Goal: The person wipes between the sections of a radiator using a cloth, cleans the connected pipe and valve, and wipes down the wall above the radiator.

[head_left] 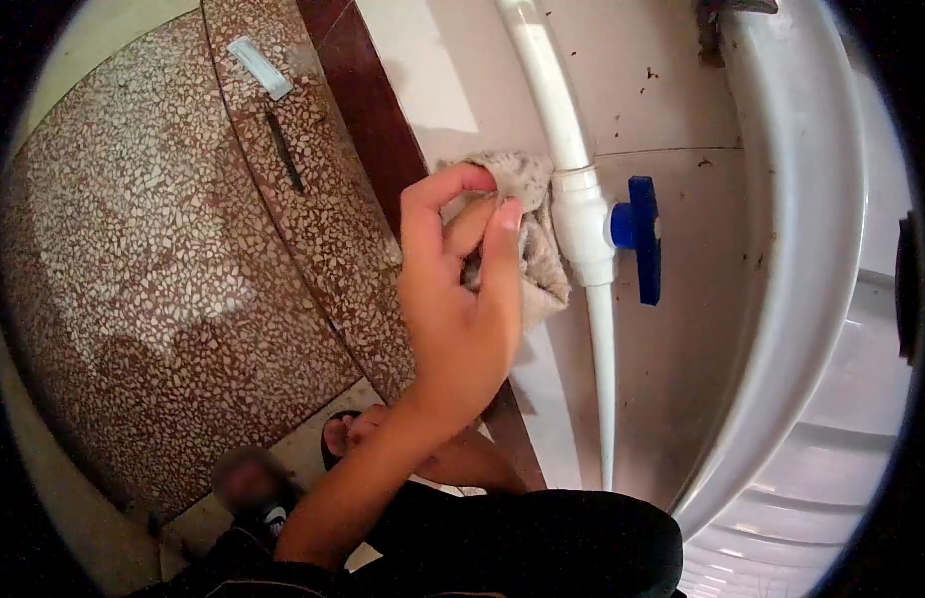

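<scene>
My left hand (457, 289) reaches up from the lower left, its fingers curled and pinched on a bunched, speckled beige-grey cloth (542, 254). The cloth lies against the pale tiled surface, right beside the white plastic valve (587, 224) on a pipe, and seems to touch it. A blue T-shaped handle (642, 239) sticks out from the valve's right side. The white pipe (547, 85) runs up from the valve and a thinner length (602, 379) runs down. Part of the cloth is hidden behind my fingers. My right hand is out of view.
A white curved plastic edge (821, 229) with a ribbed panel (811, 478) fills the right side. Speckled terrazzo floor (133, 249) spreads left, with a pale strip (258, 68) and a dark thin piece (283, 149). Below are a sandalled foot (351, 434) and a black-clothed knee (582, 543).
</scene>
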Tool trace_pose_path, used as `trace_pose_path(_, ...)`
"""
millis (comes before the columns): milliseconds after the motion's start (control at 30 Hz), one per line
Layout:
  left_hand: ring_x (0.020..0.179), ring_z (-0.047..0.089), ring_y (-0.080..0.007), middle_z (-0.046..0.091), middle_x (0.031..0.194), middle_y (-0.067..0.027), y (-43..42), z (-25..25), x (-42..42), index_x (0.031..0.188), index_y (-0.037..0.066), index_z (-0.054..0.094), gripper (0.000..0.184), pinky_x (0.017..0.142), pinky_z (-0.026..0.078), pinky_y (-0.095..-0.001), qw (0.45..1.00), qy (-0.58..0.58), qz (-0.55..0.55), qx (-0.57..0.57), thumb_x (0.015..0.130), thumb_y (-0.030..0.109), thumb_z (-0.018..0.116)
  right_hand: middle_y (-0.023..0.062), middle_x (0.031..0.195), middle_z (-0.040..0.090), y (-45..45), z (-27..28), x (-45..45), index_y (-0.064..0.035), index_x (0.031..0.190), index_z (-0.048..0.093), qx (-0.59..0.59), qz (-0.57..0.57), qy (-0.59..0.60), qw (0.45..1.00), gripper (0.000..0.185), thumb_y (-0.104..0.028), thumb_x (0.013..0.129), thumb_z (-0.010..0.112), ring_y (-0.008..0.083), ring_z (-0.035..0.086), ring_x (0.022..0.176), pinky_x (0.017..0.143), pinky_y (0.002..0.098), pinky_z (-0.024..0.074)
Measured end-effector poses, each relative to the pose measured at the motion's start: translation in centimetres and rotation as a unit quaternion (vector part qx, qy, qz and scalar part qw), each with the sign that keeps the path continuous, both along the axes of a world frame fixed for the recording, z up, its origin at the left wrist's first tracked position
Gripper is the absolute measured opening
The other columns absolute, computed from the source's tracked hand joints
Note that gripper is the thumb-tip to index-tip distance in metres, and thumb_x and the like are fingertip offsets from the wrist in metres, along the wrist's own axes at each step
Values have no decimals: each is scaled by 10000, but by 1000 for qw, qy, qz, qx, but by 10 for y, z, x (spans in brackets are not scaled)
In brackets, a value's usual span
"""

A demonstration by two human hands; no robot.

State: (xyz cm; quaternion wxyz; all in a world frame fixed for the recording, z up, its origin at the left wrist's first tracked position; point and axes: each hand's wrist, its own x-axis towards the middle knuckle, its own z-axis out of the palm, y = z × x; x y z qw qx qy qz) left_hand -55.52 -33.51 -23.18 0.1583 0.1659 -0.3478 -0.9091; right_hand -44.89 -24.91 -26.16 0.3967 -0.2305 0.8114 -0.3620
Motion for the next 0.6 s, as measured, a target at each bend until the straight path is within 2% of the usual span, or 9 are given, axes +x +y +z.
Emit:
trace_pose_path(67,988,610,-127,610,1045,-91,-2,2,4,1225,-2,453,300,836,476,-242,990,74,54,-103,960,56,582,238,1206,582,-1,-1,1,6,1202,557,2,5,4,1000,323,-120,906,542,415,521,1168,1008,465,405)
trace_pose_path(100,971,651,-191,635,1049,-103,-4,5,2,1207,14,491,295,835,496,-284,983,91,43,-151,932,21,597,235,1210,581,-1,-1,1,5,1206,555,4,8,7,1000,324,-117,906,543,412,520,1172,1009,462,404)
trace_pose_path(133,971,651,-191,635,1049,-103,-7,4,0,1207,14,491,295,835,496,-284,984,92,42,-150,932,21,597,233,1213,580,-1,-2,1,5,1209,554,8,10,6,1000,326,-114,906,545,409,519,1175,1010,459,403)
trace_pose_path(200,949,658,-289,640,1066,-127,-17,-1,-8,1168,47,538,272,829,509,-343,873,160,35,-460,906,16,604,229,1220,578,1,-3,1,4,1215,552,18,14,10,1000,329,-108,906,548,403,516,1181,1011,452,400)
trace_pose_path(233,955,634,-353,627,1071,-137,-19,0,-17,1151,78,563,265,816,507,-387,867,207,29,-452,894,24,597,227,1224,577,1,-4,2,3,1219,551,25,14,16,999,330,-105,906,549,400,515,1184,1012,449,399)
trace_pose_path(267,955,634,-353,627,1071,-137,-20,0,-23,1151,78,563,265,816,507,-387,867,207,27,-453,894,24,597,225,1227,576,1,-2,3,2,1222,550,27,13,18,999,332,-102,906,551,397,513,1188,1013,446,398)
trace_pose_path(367,772,595,-343,614,859,-154,-24,-4,-30,1191,42,551,427,691,475,-407,855,237,64,-457,774,-34,604,240,1170,582,-9,-4,0,9,1164,559,-8,5,-2,1000,292,-116,900,538,423,531,1135,989,469,414)
trace_pose_path(467,814,622,-358,639,937,-171,-15,-39,-17,1183,35,555,394,709,501,-402,877,230,158,-391,802,-23,637,255,1109,590,-18,2,-6,17,1109,565,-33,-15,5,999,264,-134,896,526,448,553,1078,960,497,433)
trace_pose_path(600,826,637,-367,646,964,-182,-10,-31,-18,1193,28,554,392,705,518,-394,911,183,150,-337,817,-13,659,252,1139,586,-6,-8,4,21,1135,555,30,-13,-18,999,283,-152,913,525,437,550,1093,961,503,429)
